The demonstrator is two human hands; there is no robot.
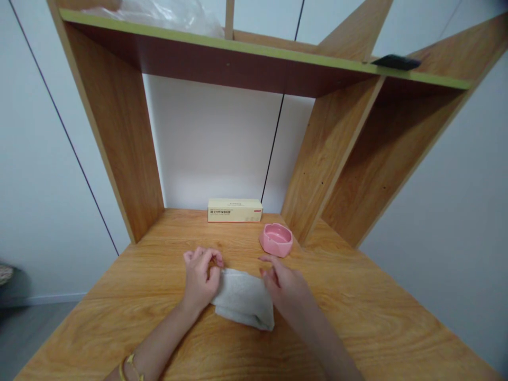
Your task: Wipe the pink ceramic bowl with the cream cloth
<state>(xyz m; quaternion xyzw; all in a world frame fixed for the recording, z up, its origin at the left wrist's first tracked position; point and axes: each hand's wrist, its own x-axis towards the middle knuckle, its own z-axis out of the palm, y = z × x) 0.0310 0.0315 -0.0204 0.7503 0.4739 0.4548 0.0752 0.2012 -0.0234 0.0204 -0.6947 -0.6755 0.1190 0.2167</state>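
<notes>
A folded grey-white cloth (244,297) lies on the wooden desk (357,307) in front of me. My left hand (200,280) is curled at the cloth's upper left corner, fingers pinched on its edge. On the cloth's right side rests my right hand (283,286), its fingers bent and touching the upper right edge. A thin gold bracelet (129,368) circles my left wrist.
A pink bowl-shaped dish (276,239) stands just beyond my right hand. A long cream box (235,210) lies against the back wall. Wooden side panels (119,132) and a shelf (246,53) frame the desk. A black object (397,62) and clear plastic (170,15) sit on the shelf.
</notes>
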